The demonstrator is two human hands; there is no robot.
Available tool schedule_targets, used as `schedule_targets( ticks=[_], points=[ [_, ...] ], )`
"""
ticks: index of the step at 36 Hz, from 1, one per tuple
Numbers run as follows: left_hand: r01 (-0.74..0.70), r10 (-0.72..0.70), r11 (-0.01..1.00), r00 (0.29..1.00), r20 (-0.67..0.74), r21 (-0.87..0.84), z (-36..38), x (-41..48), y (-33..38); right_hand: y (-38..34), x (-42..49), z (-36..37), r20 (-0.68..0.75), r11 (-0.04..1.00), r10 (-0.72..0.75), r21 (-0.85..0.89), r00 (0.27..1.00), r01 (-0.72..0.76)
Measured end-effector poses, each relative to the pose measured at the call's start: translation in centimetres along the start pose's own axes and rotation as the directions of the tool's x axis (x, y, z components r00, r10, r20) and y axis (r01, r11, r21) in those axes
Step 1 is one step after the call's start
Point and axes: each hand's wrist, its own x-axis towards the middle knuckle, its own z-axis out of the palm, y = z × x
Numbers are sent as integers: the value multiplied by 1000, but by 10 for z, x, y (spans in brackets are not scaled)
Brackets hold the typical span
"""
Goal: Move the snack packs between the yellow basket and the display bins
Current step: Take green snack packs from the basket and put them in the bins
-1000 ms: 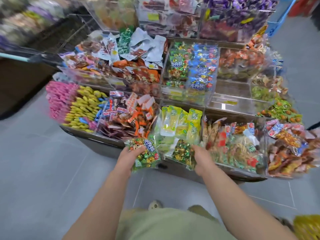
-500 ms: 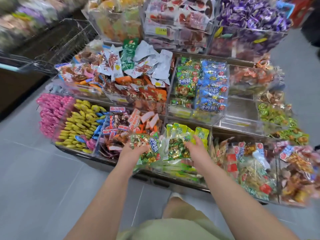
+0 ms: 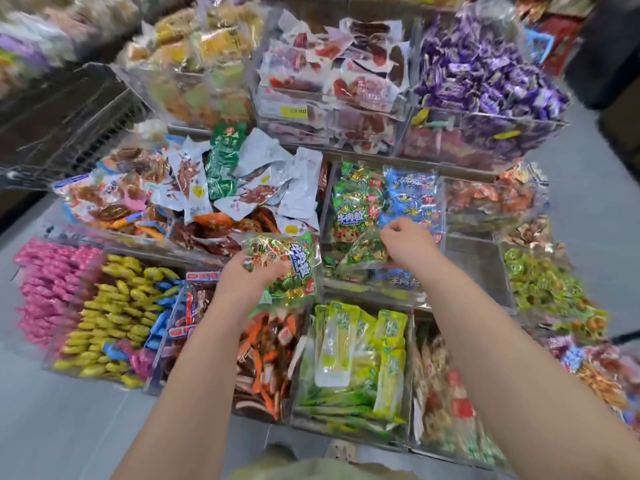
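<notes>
My left hand [image 3: 242,277] grips a green snack pack [image 3: 287,268] full of foil-wrapped candies, held above the front row of bins. My right hand [image 3: 407,245] holds a second green snack pack [image 3: 367,249] over the clear middle-row display bin [image 3: 327,202], which has green packs [image 3: 356,202] on its left and blue packs [image 3: 412,199] on its right. The second pack is tilted and partly hidden by my fingers. The yellow basket is out of view.
Tiered clear bins surround my hands: pink and yellow candies [image 3: 86,306] at the front left, lime-green packs [image 3: 356,358] just below, purple candies [image 3: 485,74] at the top right. A nearly bare bin [image 3: 474,268] sits right of the blue packs. A wire cart [image 3: 69,116] stands left.
Both hands have moved up and away from me, from the front row to the middle row, each carrying its green pack. The right hand now reaches over the green and blue pack bin.
</notes>
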Motion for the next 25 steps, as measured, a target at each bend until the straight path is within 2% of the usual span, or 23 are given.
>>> schedule_targets(
  ticks=[5,7,11,12,13,15,16,17,18,20,21,22,24,25],
  points=[
    [-33,25,998,991,128,56,-19,12,26,-27,29,16,44,989,140,-59,989,-137],
    [-67,53,995,984,170,76,-29,17,40,-37,35,21,79,972,185,-159,980,-171],
    [-100,84,992,975,208,70,-44,41,64,-46,55,32,73,903,92,-427,993,-52],
    [-92,80,995,974,210,45,-46,50,68,-50,56,33,77,921,80,-388,994,-45],
    [-80,73,996,974,215,28,-47,58,71,-54,59,35,72,968,146,-214,987,-128],
    [-63,61,998,972,225,3,-47,75,77,-52,67,41,117,962,216,146,969,-232],
    [-61,61,998,970,234,-10,-46,81,80,-52,68,41,110,943,222,227,969,-242],
    [-58,64,998,967,248,-29,-45,86,81,-50,68,40,114,954,205,197,972,-224],
    [-57,69,997,962,265,-56,-44,90,83,-48,67,40,139,973,176,123,974,-194],
    [-61,91,992,949,301,-110,-42,95,86,-44,62,41,164,977,162,-162,973,-136],
    [-63,100,990,942,319,-124,-40,98,88,-40,61,44,134,931,140,-354,981,-85],
    [-64,104,989,936,336,-130,-39,101,89,-36,60,47,69,843,92,-537,993,-41],
    [-53,97,990,928,360,-131,-36,108,91,-31,59,56,-32,675,-55,-738,998,14],
    [-46,91,990,926,365,-130,-34,111,91,-27,61,60,-28,614,-139,-787,990,64]
  ],
)
